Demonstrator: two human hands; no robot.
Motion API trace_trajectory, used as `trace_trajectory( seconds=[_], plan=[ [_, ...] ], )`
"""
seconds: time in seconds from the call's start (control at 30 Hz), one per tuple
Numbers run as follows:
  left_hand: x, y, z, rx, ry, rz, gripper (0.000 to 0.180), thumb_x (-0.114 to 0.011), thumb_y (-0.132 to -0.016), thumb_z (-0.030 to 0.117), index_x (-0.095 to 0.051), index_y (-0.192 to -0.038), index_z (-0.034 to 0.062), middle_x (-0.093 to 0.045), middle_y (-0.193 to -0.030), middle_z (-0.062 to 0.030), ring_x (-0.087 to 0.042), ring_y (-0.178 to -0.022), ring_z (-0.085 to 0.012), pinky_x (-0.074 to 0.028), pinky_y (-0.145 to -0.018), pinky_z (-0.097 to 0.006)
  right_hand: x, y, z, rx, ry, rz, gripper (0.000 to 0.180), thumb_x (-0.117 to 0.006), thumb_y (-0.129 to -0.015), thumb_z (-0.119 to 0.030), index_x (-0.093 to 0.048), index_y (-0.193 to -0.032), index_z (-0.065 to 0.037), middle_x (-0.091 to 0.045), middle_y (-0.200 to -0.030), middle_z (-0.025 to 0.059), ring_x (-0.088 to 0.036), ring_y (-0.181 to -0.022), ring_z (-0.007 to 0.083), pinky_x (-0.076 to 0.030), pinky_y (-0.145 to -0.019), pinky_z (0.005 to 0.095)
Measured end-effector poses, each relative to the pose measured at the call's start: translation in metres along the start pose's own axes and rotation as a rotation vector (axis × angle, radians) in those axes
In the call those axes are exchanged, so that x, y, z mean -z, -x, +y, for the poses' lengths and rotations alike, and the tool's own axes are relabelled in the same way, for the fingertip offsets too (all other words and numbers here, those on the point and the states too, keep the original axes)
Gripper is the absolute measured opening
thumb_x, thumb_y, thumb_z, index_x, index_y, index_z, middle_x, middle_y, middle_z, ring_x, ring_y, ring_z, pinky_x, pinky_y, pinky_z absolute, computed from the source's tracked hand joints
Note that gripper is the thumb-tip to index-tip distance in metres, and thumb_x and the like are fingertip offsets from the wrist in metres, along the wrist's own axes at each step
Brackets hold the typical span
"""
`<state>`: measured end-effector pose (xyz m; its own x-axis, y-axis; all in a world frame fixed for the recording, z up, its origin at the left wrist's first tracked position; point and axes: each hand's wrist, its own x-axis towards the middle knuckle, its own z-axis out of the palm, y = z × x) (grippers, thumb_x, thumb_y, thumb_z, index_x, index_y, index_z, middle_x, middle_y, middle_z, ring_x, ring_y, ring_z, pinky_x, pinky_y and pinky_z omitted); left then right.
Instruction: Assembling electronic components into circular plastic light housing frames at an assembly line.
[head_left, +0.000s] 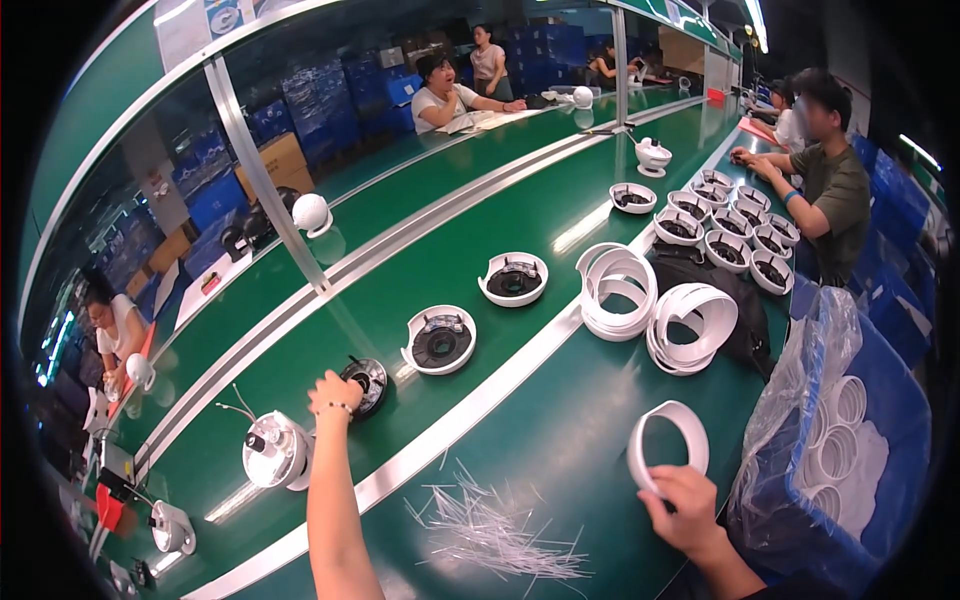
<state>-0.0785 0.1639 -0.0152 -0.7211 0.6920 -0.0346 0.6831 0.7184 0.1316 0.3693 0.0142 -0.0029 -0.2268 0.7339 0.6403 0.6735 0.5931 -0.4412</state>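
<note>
My left hand [334, 394] reaches over the green belt, its fingers closed at the left edge of a black round part [369, 388] with a shiny, clear-looking rim. Just left of that wrist stands a white round housing [272, 452] with a black piece on top and thin wires. My right hand [683, 507] grips a white ring [697, 432] by its lower edge, holding it tilted above the bench. Farther along the belt sit two white shells with black inserts, a nearer one [440, 341] and a farther one [513, 279].
Thin clear strips [495, 530] lie loose on the bench [420, 560]. Stacked white rings [618, 290] and several filled shells [728, 250] stand ahead right. A plastic-lined blue bin [880, 420] holds more rings at right. A co-worker [835, 190] stands beyond; others sit across the belt.
</note>
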Motion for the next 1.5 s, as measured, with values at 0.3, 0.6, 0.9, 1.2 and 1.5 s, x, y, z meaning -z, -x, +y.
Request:
trace_trajectory(
  seconds=[0.3,0.6,0.9,1.2,1.5],
  plan=[
    [-0.009,0.026,-0.034,-0.202,0.547,0.217,0.03,-0.067,-0.063,0.026,-0.06,-0.082,0.003,-0.062,-0.081,-0.0156,-0.06,-0.08,-0.0265,-0.046,-0.073,-0.034,-0.032,-0.001,-0.07,0.435,-0.455,-0.189,0.016,-0.069,-0.061,-0.007,-0.059,-0.072,-0.003,-0.061,-0.088,0.0066,-0.054,-0.055,0.0149,-0.041,-0.048,0.0245],
    [0.013,0.193,-0.135,-0.039,1.486,-0.015,0.022,-0.054,-0.082,0.012,-0.045,-0.099,0.0024,-0.057,-0.083,-0.0035,-0.053,-0.063,-0.0071,-0.043,-0.048,-0.019,-0.049,0.07,-0.143,0.865,-0.723,-0.569,0.008,-0.057,-0.063,-0.006,-0.055,-0.069,0.0,-0.051,-0.112,0.016,-0.047,-0.058,0.0118,-0.038,-0.05,0.0211],
    [-0.003,0.302,-0.226,0.025,1.571,0.247,0.024,-0.05,-0.084,0.008,-0.038,-0.104,0.0024,-0.055,-0.09,-0.006,-0.054,-0.076,-0.0084,-0.047,-0.061,-0.02,-0.077,0.056,-0.184,0.878,-0.612,-0.961,0.051,-0.069,-0.059,-0.02,-0.049,-0.102,-0.001,-0.032,-0.127,0.0192,-0.048,-0.095,0.0275,-0.043,-0.075,0.0366],
    [-0.009,0.307,-0.226,0.024,1.686,0.176,0.026,-0.051,-0.084,0.008,-0.037,-0.104,0.0016,-0.054,-0.095,-0.0078,-0.053,-0.082,-0.0103,-0.048,-0.067,-0.022,-0.081,0.019,-0.208,0.839,-0.132,-1.226,0.105,-0.078,-0.047,-0.034,-0.021,-0.129,-0.004,-0.015,-0.132,0.0257,-0.015,-0.121,0.0448,-0.022,-0.094,0.0544],
    [-0.007,0.323,-0.199,0.006,1.771,0.134,0.035,-0.053,-0.08,0.001,-0.033,-0.109,0.0012,-0.05,-0.102,-0.0095,-0.051,-0.092,-0.0135,-0.045,-0.078,-0.025,-0.101,0.01,-0.186,0.029,-0.804,-0.621,0.114,-0.081,-0.044,-0.038,-0.016,-0.128,0.002,-0.03,-0.122,0.022,-0.032,-0.114,0.0332,-0.026,-0.096,0.0426]
  ],
)
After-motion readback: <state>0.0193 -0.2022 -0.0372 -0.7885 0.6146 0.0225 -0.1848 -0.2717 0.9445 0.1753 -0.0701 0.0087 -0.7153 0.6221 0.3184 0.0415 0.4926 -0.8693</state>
